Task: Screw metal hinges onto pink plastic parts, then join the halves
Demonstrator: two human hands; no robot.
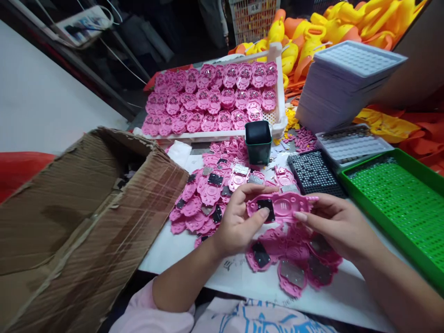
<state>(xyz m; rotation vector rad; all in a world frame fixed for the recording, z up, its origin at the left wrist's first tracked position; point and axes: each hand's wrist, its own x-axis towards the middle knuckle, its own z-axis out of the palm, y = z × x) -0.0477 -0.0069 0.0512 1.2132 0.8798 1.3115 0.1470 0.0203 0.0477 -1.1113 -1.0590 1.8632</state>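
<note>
Above the white table, a pink plastic toy casing half (pixel 283 206) lies level between both hands, its hollow inside facing me. My left hand (pixel 237 224) is closed round its left end, the thumb pressing on a black square cover (pixel 266 210). At the other end, the thumb and fingers of my right hand (pixel 335 224) pinch the casing's edge. A small ridged pink piece (pixel 313 198) sticks out there by the right fingertips; I cannot tell whether it is separate. Below the hands lie several pink casings (pixel 293 275) with grey or black covers. A larger pile (pixel 204 194) spreads behind my left hand.
A white crate (pixel 280 111) of pink casings stands at the back, behind a dark square tub (pixel 258 143). An open cardboard box (pixel 138 203) is at left. On the right are a black perforated tray (pixel 314 171), a green tray (pixel 398 222) and stacked white trays (pixel 340 88).
</note>
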